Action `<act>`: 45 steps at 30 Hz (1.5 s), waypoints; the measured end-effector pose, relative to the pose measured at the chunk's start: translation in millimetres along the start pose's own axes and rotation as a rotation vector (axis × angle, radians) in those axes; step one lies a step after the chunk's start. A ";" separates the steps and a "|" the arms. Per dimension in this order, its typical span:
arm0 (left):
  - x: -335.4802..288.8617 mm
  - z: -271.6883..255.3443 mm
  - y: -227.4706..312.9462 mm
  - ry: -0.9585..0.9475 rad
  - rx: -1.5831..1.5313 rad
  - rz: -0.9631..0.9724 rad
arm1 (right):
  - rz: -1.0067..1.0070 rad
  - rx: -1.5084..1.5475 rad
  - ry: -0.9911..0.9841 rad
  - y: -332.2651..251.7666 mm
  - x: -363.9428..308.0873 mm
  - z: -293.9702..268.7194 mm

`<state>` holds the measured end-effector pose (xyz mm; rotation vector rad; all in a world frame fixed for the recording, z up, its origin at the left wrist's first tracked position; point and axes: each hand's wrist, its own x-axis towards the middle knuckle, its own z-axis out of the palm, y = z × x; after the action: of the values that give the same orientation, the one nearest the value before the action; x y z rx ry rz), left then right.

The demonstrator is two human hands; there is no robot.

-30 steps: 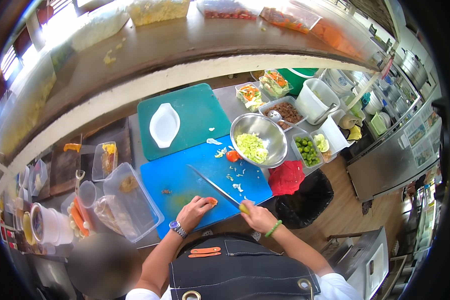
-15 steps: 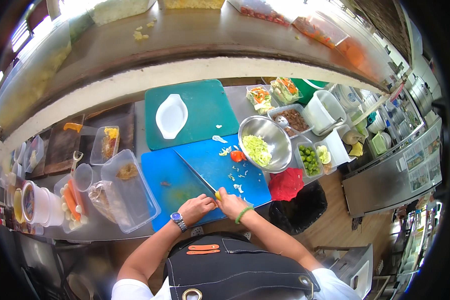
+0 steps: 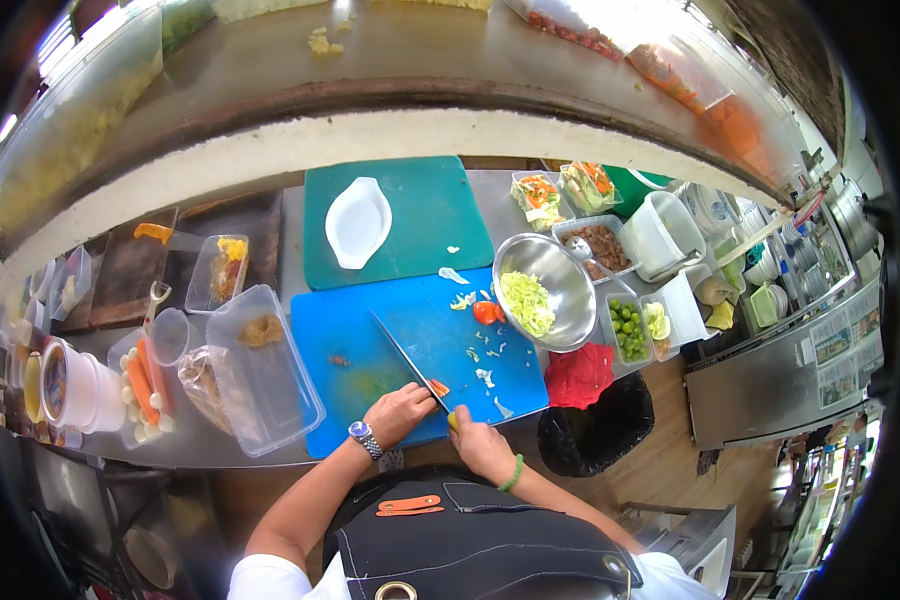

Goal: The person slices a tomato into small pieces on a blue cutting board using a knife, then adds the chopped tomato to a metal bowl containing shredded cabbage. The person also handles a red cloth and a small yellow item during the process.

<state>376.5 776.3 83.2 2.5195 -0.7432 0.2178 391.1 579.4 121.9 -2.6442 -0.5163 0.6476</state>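
Observation:
My right hand [image 3: 482, 447] grips the yellow handle of a long kitchen knife [image 3: 402, 348], its blade slanting away to the far left over the blue cutting board [image 3: 360, 330]. Beside the blade, curled fingers of my left hand [image 3: 398, 414] press down at the board's near edge; what they hold is hidden. A small orange-red cut piece [image 3: 438, 387] lies just right of the blade. Farther off are a red tomato [image 3: 485, 312] and scattered pale green shreds [image 3: 485, 378]. A steel bowl [image 3: 570, 300] with chopped pale green vegetable [image 3: 527, 303] stands at the board's right.
Behind lies a green board [image 3: 430, 220] with a white oval dish [image 3: 358, 222]. Clear plastic tubs [image 3: 305, 400] and carrots [image 3: 142, 385] stand left. Limes [image 3: 628, 330], a meat tub [image 3: 598, 250] and a red cloth [image 3: 578, 376] are right, above a black-lined bin [image 3: 600, 425]. A shelf edge [image 3: 450, 135] crosses overhead.
My right hand has drawn the knife back toward me and slightly right. The orange-red piece now shows beside the blade. The whole view has shifted a little.

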 end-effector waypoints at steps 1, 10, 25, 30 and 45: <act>-0.8 -0.2 0.7 0.001 -0.005 -0.003 | 0.024 0.017 -0.080 0.3 -1.8 1.8; -3.1 -2.7 3.6 -0.036 0.000 -0.039 | -0.021 -0.011 -0.066 14.1 -17.3 -7.7; -10.0 1.0 -4.0 -0.037 -0.121 -0.015 | 0.028 0.017 -0.026 -1.6 -18.0 4.5; -15.8 4.4 -4.4 0.031 -0.081 0.023 | -0.087 0.113 0.039 -0.1 25.0 10.3; -23.0 18.9 -9.0 0.092 -0.074 0.003 | -0.107 0.198 -0.017 -6.3 29.2 3.6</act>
<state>362.4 784.0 56.6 2.4212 -0.7054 0.2990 411.8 598.3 111.0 -2.4104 -0.5638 0.6538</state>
